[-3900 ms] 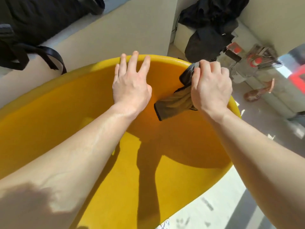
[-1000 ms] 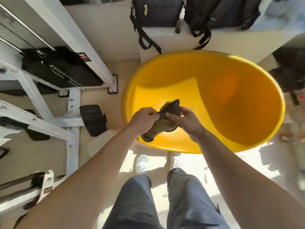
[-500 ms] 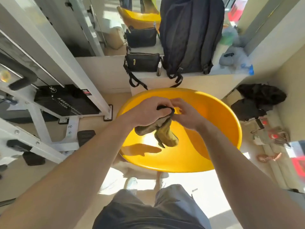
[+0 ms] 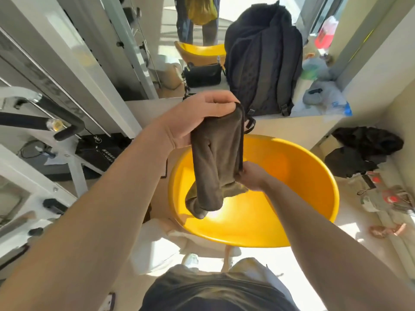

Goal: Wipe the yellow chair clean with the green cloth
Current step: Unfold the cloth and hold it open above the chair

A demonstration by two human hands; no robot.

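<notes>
A white gym frame stands at the left. The left hand is raised above the chair, fingers pinched shut on the top edge of the cloth, which hangs down in a dark fold over the yellow seat. The right hand, lower and inside the bowl of the chair, grips the cloth's side edge; a backpack sits on the ledge behind.

one chair, one cloth, one backpack
</notes>
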